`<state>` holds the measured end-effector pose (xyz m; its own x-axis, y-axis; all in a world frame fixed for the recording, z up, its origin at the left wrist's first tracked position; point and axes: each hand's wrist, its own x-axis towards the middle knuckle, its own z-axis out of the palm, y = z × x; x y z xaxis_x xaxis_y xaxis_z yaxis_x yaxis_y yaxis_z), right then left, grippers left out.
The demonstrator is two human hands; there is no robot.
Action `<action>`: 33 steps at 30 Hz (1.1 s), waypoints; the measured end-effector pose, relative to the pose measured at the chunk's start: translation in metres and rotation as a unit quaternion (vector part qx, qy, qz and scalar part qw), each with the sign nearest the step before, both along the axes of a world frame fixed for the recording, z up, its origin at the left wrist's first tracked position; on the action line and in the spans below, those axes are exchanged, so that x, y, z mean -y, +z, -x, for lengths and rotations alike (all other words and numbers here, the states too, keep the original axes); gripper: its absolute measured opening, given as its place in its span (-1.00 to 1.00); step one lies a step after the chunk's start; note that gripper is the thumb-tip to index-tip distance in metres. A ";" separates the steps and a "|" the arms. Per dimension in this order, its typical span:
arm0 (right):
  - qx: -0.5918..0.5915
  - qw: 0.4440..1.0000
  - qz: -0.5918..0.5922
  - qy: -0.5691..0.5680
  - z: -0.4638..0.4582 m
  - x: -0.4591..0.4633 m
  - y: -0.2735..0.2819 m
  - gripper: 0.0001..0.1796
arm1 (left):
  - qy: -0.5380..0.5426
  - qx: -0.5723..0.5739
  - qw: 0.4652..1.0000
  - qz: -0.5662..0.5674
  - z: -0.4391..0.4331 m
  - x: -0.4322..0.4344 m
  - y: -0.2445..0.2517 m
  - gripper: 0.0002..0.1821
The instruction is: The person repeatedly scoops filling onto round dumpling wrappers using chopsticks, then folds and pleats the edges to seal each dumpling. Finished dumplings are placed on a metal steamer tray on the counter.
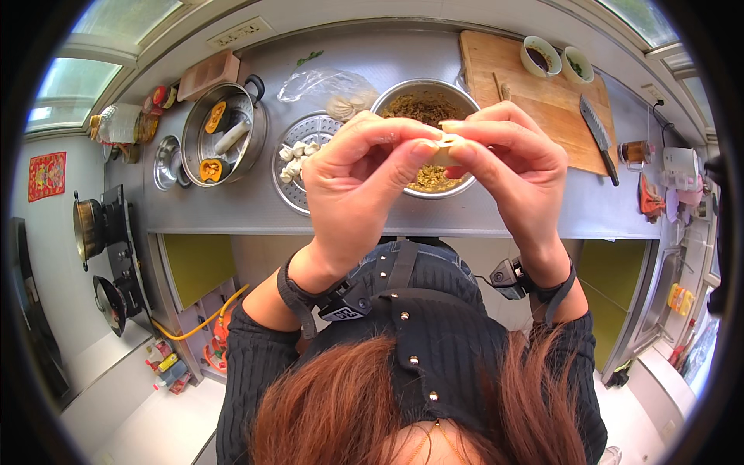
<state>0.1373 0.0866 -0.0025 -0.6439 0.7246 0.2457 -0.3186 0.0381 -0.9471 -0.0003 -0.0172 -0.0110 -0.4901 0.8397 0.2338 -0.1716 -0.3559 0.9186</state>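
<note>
Between the fingertips of both hands is a small pale dough dumpling point(446, 152), pinched from either side over a metal bowl. My left hand point(363, 168) grips its left edge with thumb and forefinger, and my right hand point(511, 151) grips the other edge. Brown and yellowish minced filling point(427, 107) fills the metal bowl point(401, 88) below, partly hidden by my fingers. Several white folded dumplings point(296, 157) sit on a perforated steamer tray point(290, 195) to the left, partly covered by my left hand. A clear plastic bag with round dough wrappers point(350, 106) lies behind that tray.
A large pot point(256, 136) holds cut pumpkin point(214, 170) and a pale cylinder on the left. At right, a wooden cutting board point(546, 102) carries a knife point(596, 125), a wooden-handled utensil point(501, 87) and two small bowls point(540, 56). A stove with pans point(90, 229) stands far left.
</note>
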 end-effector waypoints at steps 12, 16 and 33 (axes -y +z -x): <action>0.037 0.994 -0.016 0.100 0.005 -0.004 -0.004 -0.59 | -0.115 -0.208 0.966 0.099 0.003 -0.010 0.006 -0.51; 0.090 0.981 -0.115 0.131 0.012 -0.007 0.001 -0.44 | -0.091 -0.183 0.973 0.109 -0.004 -0.013 -0.003 -0.49; 0.020 0.983 -0.180 -0.017 0.057 0.044 -0.077 -0.49 | -0.004 -0.349 0.935 0.070 0.008 0.012 -0.076 -0.61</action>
